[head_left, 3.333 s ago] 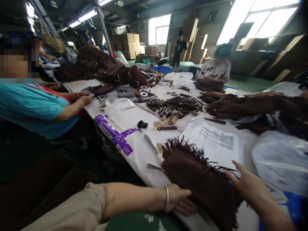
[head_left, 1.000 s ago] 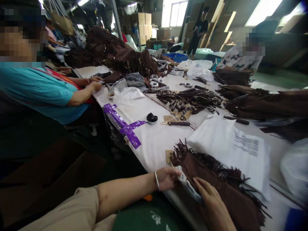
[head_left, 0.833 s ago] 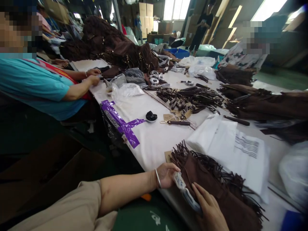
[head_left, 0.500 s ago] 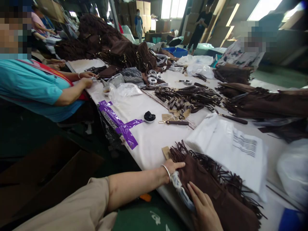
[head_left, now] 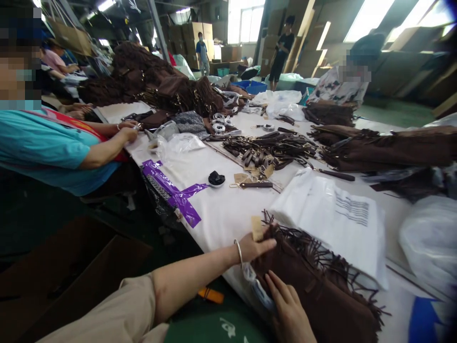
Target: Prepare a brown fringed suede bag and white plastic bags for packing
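A brown fringed suede bag [head_left: 321,290] lies at the near edge of the white table [head_left: 221,209]. My left hand [head_left: 255,247] grips its near left corner, thumb on top, beside a tan paper tag [head_left: 256,227]. My right hand [head_left: 289,309] rests on the bag's lower left edge with fingers stretched out, over a clear plastic strip [head_left: 255,288] that hangs from under the bag. A silver bangle sits on my left wrist.
A white printed bag [head_left: 332,219] lies just behind the brown bag. Further back are a pile of brown straps [head_left: 267,152], a strap with a clasp [head_left: 250,185], purple tape [head_left: 174,193], stacked brown bags [head_left: 385,152] and plastic bags [head_left: 428,243]. A person in a blue shirt [head_left: 46,147] works at the left.
My left hand moved from the plastic strip up onto the bag's corner. My right hand slid down the bag's edge. The plastic strip now hangs lower, under the bag.
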A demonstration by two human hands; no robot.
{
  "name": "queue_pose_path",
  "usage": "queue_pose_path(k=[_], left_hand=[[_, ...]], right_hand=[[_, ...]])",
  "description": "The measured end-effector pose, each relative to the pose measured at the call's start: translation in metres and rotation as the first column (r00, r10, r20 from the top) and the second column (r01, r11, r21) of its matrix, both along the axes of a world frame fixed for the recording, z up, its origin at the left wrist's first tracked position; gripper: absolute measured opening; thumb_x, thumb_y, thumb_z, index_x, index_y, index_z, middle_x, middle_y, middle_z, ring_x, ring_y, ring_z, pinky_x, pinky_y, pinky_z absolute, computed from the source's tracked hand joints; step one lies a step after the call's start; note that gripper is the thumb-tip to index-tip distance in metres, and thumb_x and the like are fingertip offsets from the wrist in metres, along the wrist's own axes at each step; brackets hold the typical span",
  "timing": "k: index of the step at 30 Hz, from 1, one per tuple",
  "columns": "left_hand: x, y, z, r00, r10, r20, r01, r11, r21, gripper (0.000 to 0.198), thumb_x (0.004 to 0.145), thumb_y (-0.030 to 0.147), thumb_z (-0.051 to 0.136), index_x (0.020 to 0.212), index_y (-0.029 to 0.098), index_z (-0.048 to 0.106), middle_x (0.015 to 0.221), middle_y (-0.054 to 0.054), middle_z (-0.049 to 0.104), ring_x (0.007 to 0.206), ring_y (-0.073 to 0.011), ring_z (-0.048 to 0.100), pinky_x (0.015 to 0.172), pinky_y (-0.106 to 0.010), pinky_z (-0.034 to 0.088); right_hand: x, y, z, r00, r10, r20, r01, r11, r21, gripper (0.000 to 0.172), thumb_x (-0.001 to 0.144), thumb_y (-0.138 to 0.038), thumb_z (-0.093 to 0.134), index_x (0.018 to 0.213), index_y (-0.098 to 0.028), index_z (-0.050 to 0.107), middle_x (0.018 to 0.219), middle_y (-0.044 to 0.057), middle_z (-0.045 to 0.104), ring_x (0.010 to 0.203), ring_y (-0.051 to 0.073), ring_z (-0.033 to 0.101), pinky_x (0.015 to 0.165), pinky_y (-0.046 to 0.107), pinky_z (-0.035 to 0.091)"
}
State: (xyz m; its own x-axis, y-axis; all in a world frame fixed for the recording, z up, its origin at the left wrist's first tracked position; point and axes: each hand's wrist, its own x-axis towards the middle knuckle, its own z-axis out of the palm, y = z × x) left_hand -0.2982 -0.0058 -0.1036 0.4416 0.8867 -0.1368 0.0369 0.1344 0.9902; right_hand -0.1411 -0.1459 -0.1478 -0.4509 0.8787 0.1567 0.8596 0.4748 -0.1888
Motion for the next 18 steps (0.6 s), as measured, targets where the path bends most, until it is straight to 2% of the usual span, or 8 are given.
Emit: queue_pose_path(k=[1,2,4,5,8,12,15,18], left_hand=[[0.001,-0.005,-0.001,0.982,-0.098,-0.159,0.124,0.979,0.162,0.044,0.079,0.039,0.057,0.106,0.005,0.067,0.117,-0.013,0.064,0.117,-0.0230,0.053,0.097,-0.029,0.043],[0.002,-0.011,-0.003,0.938,-0.174,-0.300,0.256,0.931,0.261,0.052,0.074,0.033,0.063,0.117,0.005,0.061,0.131,-0.015,0.054,0.129,-0.0252,0.041,0.107,-0.035,0.032],[0.003,-0.020,-0.008,0.802,-0.241,-0.547,0.490,0.789,0.371,0.071,0.072,0.024,0.066,0.136,0.008,0.042,0.149,-0.017,0.027,0.141,-0.0282,0.016,0.115,-0.047,0.011],[0.002,-0.023,-0.011,0.741,-0.237,-0.628,0.565,0.726,0.392,0.077,0.072,0.025,0.066,0.140,0.009,0.035,0.151,-0.017,0.020,0.142,-0.0296,0.011,0.115,-0.050,0.007],[0.001,-0.031,-0.011,0.713,-0.248,-0.656,0.614,0.672,0.414,0.089,0.070,0.040,0.071,0.143,0.010,0.030,0.152,-0.019,0.019,0.141,-0.0326,0.012,0.115,-0.050,0.008],[0.011,-0.043,-0.003,0.725,-0.271,-0.633,0.628,0.636,0.448,0.090,0.073,0.054,0.067,0.144,0.015,0.028,0.152,-0.016,0.018,0.142,-0.0334,0.008,0.115,-0.051,0.004],[0.028,-0.053,0.000,0.682,-0.385,-0.622,0.719,0.510,0.472,0.085,0.078,0.052,0.063,0.145,0.016,0.026,0.153,-0.013,0.018,0.142,-0.0324,0.007,0.115,-0.050,0.002],[0.043,-0.063,0.002,0.609,-0.488,-0.626,0.793,0.349,0.499,0.084,0.078,0.045,0.064,0.145,0.014,0.025,0.153,-0.014,0.017,0.142,-0.0314,0.007,0.116,-0.048,0.001]], right_hand=[[-0.001,-0.002,-0.005,1.000,0.000,0.024,-0.001,0.999,0.036,0.076,0.060,0.000,0.042,0.135,-0.013,0.041,0.135,0.010,0.050,0.111,0.022,0.055,0.094,0.032,0.048],[0.000,-0.004,-0.010,0.999,-0.002,0.049,-0.002,0.997,0.082,0.072,0.061,-0.002,0.043,0.132,-0.012,0.046,0.132,0.010,0.054,0.111,0.024,0.055,0.092,0.033,0.049],[0.006,-0.008,-0.016,0.995,0.030,0.096,-0.048,0.980,0.191,0.060,0.066,-0.009,0.049,0.125,-0.014,0.053,0.124,0.009,0.060,0.110,0.026,0.057,0.087,0.033,0.050],[0.011,-0.011,-0.017,0.992,0.049,0.113,-0.076,0.966,0.246,0.054,0.071,-0.015,0.052,0.124,-0.017,0.054,0.122,0.007,0.062,0.107,0.025,0.059,0.084,0.032,0.050],[0.029,-0.025,-0.007,0.989,0.044,0.141,-0.093,0.928,0.362,0.049,0.080,-0.031,0.057,0.127,-0.022,0.051,0.122,0.001,0.062,0.104,0.020,0.061,0.087,0.031,0.045],[0.045,-0.050,0.016,0.985,-0.101,0.143,0.048,0.942,0.333,0.053,0.084,-0.029,0.053,0.135,-0.024,0.041,0.131,0.000,0.054,0.118,0.019,0.052,0.105,0.034,0.029],[0.052,-0.067,0.020,0.976,-0.196,0.095,0.165,0.950,0.264,0.057,0.085,-0.029,0.054,0.139,-0.023,0.036,0.136,0.001,0.050,0.127,0.020,0.044,0.111,0.037,0.022],[0.060,-0.088,0.015,0.934,-0.351,-0.066,0.357,0.921,0.155,0.054,0.087,-0.028,0.051,0.139,-0.026,0.035,0.142,0.002,0.043,0.132,0.023,0.036,0.110,0.041,0.026]])
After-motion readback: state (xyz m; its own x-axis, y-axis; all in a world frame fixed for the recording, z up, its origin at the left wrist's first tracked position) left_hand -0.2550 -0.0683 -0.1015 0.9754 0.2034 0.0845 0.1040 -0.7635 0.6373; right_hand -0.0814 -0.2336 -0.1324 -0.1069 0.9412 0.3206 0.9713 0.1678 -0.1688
